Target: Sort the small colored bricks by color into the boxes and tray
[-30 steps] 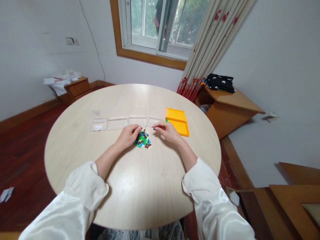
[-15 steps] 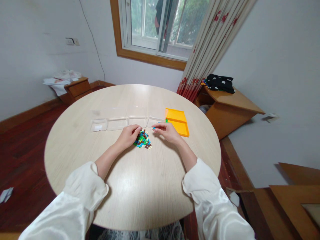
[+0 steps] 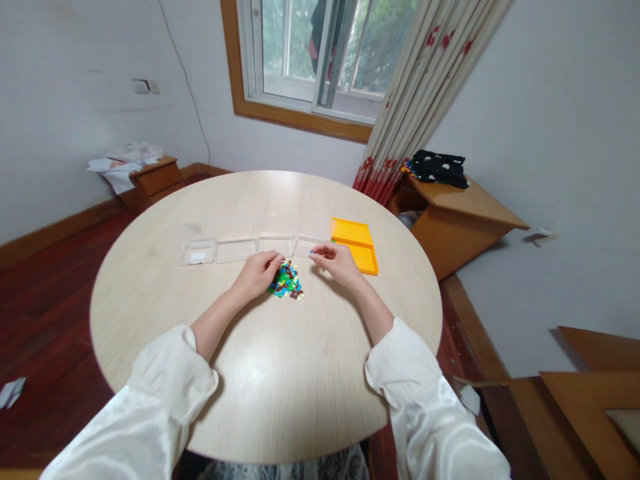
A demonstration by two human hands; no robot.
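A mixed pile of bits [image 3: 287,283] was left mid-frame, the right hand [image 3: 341,264] pinched one blue piece [image 3: 311,253], and I couldn't tell if the left hand [image 3: 257,271] held any.

A room in a home, as far as I can tell through my remote feed.
I go by the furnishings: a sliding window [image 3: 295,47] in a wooden surround [image 3: 300,121], a pale curtain [image 3: 435,73] with red patches beside it, and dark reddish floorboards [image 3: 45,307] edged with wooden skirting [image 3: 60,227]. A round wood-grain table [image 3: 290,380] fills the middle of my view. I also see a small cabinet [image 3: 157,179] on the left and another wooden cabinet [image 3: 453,230] on the right, with black patterned cloth [image 3: 440,169] on top.
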